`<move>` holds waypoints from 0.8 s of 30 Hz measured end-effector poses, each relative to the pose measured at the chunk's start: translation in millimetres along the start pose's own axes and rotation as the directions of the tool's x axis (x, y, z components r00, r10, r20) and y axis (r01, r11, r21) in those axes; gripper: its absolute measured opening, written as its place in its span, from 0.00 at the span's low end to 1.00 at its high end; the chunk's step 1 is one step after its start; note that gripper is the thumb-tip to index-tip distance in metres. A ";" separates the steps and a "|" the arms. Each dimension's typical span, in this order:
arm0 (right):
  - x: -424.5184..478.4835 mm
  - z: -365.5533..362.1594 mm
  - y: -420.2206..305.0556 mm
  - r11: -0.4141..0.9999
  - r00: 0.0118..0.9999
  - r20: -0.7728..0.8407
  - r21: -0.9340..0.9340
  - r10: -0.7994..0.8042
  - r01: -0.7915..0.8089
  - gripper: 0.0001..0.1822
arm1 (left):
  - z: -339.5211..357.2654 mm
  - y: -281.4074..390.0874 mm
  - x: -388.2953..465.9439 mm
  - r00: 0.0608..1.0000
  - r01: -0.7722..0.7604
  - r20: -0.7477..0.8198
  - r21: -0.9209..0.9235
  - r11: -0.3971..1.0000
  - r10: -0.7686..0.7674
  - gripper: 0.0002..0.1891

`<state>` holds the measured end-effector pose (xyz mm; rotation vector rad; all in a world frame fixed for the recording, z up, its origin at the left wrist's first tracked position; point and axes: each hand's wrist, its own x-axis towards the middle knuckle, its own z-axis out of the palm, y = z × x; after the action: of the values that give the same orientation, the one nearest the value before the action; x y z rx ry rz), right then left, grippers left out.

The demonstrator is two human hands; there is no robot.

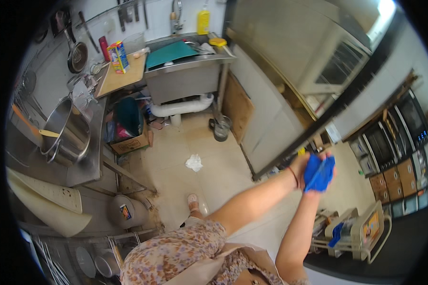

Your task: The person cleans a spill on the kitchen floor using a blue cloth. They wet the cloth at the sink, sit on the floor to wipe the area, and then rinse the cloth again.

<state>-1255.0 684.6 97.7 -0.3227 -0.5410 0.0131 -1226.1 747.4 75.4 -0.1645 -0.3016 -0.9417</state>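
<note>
My two hands are together, out to the right over the floor, with a bunched piece of blue cloth (318, 174) between them. My left hand (299, 167), with a dark red band at the wrist, presses on the cloth's left side. On the other side my right hand (331, 183) cups it, partly hidden by the cloth. Right of my forearms stands a cream rack (355, 233) with another blue cloth (337, 235) hanging in it. A crumpled white tissue (194, 162) lies on the tiled floor.
A steel sink (183, 82) with a green board (173, 53) stands ahead. Left is a bench with a large steel pot (66, 131); a lidded bin (128, 211) stands below. A dark post (306, 135) rises beyond my hands. Microwave ovens (380, 144) line the right wall.
</note>
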 end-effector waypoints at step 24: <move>628.4 -111.2 749.9 0.419 0.393 -0.146 0.256 0.908 -0.871 0.15 | 104.8 889.4 -282.9 0.158 -0.802 -0.423 0.472 0.366 0.892 0.23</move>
<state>-605.0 1424.3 95.6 -0.4441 -0.0225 1.0832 -676.6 1509.0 75.6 0.1376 0.3895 0.2662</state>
